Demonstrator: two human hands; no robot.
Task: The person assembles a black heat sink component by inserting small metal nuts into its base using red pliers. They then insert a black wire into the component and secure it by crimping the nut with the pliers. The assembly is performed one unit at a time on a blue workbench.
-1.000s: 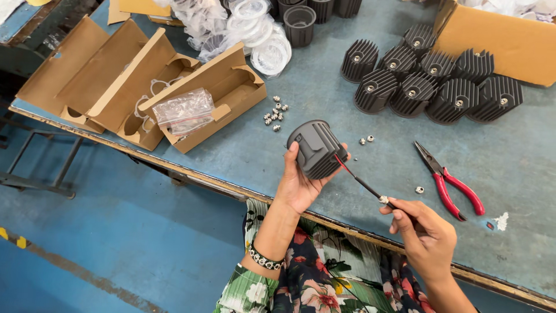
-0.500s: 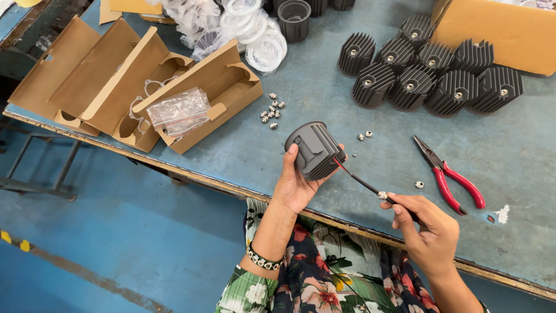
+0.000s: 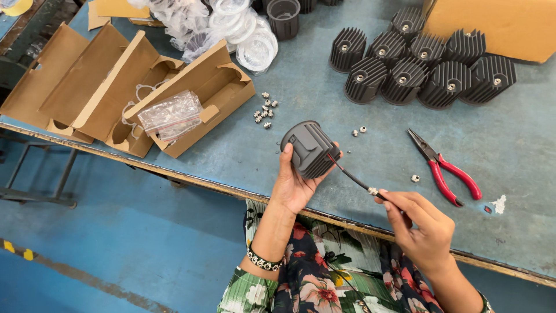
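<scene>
Fingers of my left hand stay wrapped around the dark finned housing, held just above the blue table edge. My right hand has drawn slightly back, pinching the black cable near its small metal fitting, so the lead now runs taut. Red pliers lie untouched nearby.

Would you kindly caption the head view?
Left hand holds a finned housing; right hand pinches its cable beside pliers.

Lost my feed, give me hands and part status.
Left hand grips finned housing. Right hand pinches its cable. Pliers lie beside, nothing in the way.
</scene>
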